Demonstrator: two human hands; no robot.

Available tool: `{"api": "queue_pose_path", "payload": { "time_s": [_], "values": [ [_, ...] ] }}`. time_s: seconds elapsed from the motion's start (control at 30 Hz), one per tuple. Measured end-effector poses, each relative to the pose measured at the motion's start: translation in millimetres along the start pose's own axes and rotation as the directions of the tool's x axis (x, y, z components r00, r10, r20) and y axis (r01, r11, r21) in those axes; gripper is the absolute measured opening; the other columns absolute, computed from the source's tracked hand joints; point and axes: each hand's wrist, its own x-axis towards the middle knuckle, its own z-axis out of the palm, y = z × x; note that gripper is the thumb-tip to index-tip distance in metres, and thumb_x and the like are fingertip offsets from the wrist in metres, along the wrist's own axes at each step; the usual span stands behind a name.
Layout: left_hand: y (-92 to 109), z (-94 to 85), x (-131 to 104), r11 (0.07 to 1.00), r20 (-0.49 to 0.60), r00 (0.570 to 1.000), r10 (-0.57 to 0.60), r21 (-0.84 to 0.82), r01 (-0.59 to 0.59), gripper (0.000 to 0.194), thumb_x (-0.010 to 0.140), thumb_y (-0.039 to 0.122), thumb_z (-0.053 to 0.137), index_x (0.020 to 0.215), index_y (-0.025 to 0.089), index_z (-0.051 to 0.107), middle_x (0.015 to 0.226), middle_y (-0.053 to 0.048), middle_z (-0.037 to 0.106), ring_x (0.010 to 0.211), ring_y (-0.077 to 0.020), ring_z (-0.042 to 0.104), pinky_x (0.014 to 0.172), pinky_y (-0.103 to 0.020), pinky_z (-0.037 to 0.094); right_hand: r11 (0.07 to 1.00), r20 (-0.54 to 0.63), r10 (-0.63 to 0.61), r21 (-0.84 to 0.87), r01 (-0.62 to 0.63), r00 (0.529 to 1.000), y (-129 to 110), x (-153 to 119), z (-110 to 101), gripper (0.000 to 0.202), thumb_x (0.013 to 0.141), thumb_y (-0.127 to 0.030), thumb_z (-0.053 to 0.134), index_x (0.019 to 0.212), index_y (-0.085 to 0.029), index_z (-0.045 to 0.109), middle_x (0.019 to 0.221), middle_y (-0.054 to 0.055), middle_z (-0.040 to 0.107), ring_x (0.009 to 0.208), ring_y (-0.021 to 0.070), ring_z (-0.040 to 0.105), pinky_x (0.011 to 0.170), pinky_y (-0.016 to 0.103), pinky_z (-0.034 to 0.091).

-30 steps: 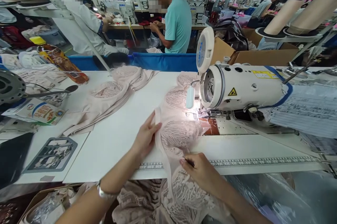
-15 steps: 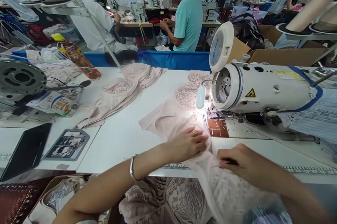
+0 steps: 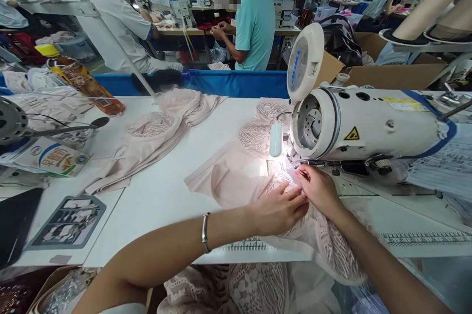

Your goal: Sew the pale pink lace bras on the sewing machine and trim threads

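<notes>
A pale pink lace bra piece [image 3: 236, 181] lies on the white sewing table under the lit needle area of a white sewing machine [image 3: 354, 127]. My left hand [image 3: 282, 210] rests flat on this fabric just in front of the needle, fingers stretched out. Close beside it, my right hand [image 3: 319, 188] is closed in a pinch at the lace edge by the presser foot. Something small, dark and slim shows at its fingertips, too little to name. Part of the lace hangs over the table's front edge below my right wrist.
More pink bra pieces [image 3: 158, 127] lie stacked left of the machine. Further left are a tea bottle [image 3: 84, 80], a printed carton [image 3: 49, 156] and a grey-framed panel [image 3: 70, 223]. Lace bras [image 3: 254, 284] lie below the table edge. Co-workers sit beyond a blue cloth barrier [image 3: 239, 82].
My right hand has moved up and left from the table's front to the needle, bringing lace along. My left hand has shifted slightly right and down. The view has turned a little.
</notes>
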Motion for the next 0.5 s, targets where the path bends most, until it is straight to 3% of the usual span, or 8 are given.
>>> {"api": "queue_pose_path", "payload": {
  "time_s": [0.1, 0.2, 0.27, 0.33, 0.4, 0.5],
  "values": [
    [0, -1.9, -1, 0.994, 0.058, 0.998, -0.036, -0.103, 0.042, 0.045, 0.102, 0.036, 0.043, 0.144, 0.022, 0.053, 0.147, -0.014, 0.051, 0.141, -0.0349, 0.039, 0.113, -0.055, 0.032, 0.999, -0.022, 0.048, 0.005, -0.048, 0.999, 3, 2, 5, 0.027, 0.089, -0.044, 0.05, 0.09, -0.023, 0.067, 0.081, 0.006, 0.073, 0.072, 0.023, 0.064, 0.065, 0.033, 0.044],
    [-7, -3.0, -3, 0.975, 0.093, 0.996, -0.017, -0.218, 0.037, 0.043, 0.104, 0.039, 0.04, 0.144, 0.032, 0.053, 0.153, -0.006, 0.047, 0.147, -0.0305, 0.035, 0.12, -0.052, 0.026, 0.995, -0.013, 0.09, 0.052, -0.09, 0.996, 4, 4, 6, 0.024, 0.083, -0.046, 0.058, 0.084, -0.024, 0.066, 0.078, 0.005, 0.072, 0.07, 0.0229, 0.064, 0.063, 0.032, 0.043],
    [-10, -2.5, -4, 0.971, 0.106, 0.994, -0.039, -0.229, 0.062, 0.044, 0.107, 0.039, 0.035, 0.145, 0.028, 0.053, 0.155, -0.005, 0.047, 0.148, -0.0276, 0.034, 0.122, -0.048, 0.025, 0.99, 0.004, 0.096, 0.1, -0.096, 0.995, 6, 5, 3, 0.023, 0.085, -0.045, 0.056, 0.081, -0.023, 0.065, 0.078, 0.005, 0.071, 0.071, 0.0225, 0.063, 0.064, 0.032, 0.042],
    [-6, -2.4, -6, 0.974, 0.128, 0.983, -0.131, -0.166, 0.152, 0.047, 0.107, 0.039, 0.035, 0.146, 0.019, 0.051, 0.155, -0.01, 0.047, 0.148, -0.0316, 0.034, 0.119, -0.051, 0.03, 0.987, 0.038, 0.073, 0.143, -0.077, 0.997, 8, 3, -3, 0.028, 0.09, -0.043, 0.048, 0.078, -0.023, 0.062, 0.077, 0.005, 0.071, 0.07, 0.0204, 0.063, 0.065, 0.031, 0.044],
    [2, -4.5, -9, 0.954, 0.144, 0.948, -0.284, -0.058, 0.294, 0.048, 0.105, 0.036, 0.041, 0.145, 0.011, 0.051, 0.152, -0.019, 0.048, 0.143, -0.0403, 0.04, 0.109, -0.057, 0.039, 0.984, 0.082, 0.033, 0.174, -0.047, 0.996, 11, -4, -14, 0.033, 0.093, -0.044, 0.044, 0.074, -0.023, 0.06, 0.076, 0.004, 0.069, 0.069, 0.0185, 0.062, 0.068, 0.03, 0.045],
    [14, -13.2, -12, 0.895, 0.15, 0.882, -0.446, 0.056, 0.443, 0.043, 0.098, 0.023, 0.049, 0.136, 0.004, 0.057, 0.144, -0.028, 0.053, 0.132, -0.0471, 0.049, 0.091, -0.055, 0.049, 0.971, 0.171, -0.102, 0.231, 0.061, 0.98, 13, -24, -34, 0.037, 0.096, -0.048, 0.046, 0.075, -0.022, 0.062, 0.081, 0.005, 0.067, 0.076, 0.0189, 0.062, 0.072, 0.03, 0.045]
  ]
}}
